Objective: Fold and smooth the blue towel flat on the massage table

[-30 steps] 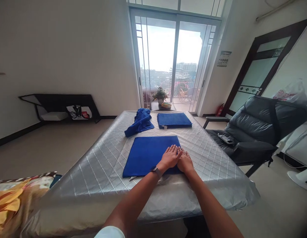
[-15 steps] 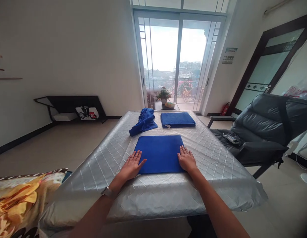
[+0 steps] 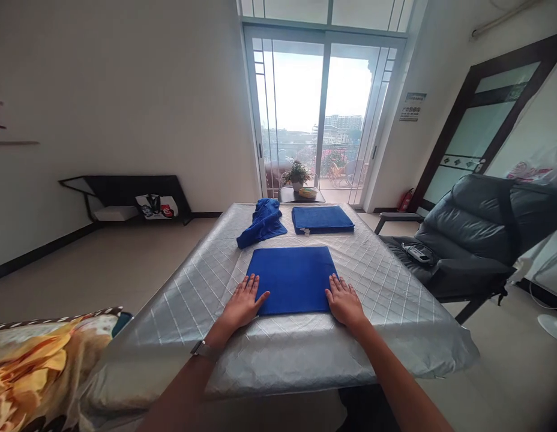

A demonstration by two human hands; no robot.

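Note:
A folded blue towel lies flat as a neat rectangle near the front edge of the table. My left hand rests flat along its left edge, fingers stretched out and thumb on the cloth. On the opposite edge lies my right hand, flat too, its fingertips touching the towel's right side. Behind it sits a stack of folded blue towels with a small white label at the front. A crumpled blue towel is heaped to the left of that stack.
A silver quilted cover drapes the table. To the right stands a dark recliner with a power strip on its seat. Yellow cloth lies at the lower left. A potted plant stands beyond the table, before glass doors.
My right hand has shifted slightly right and down along the towel's edge. My left hand has moved a little right. The camera view has shifted slightly; the towels look the same.

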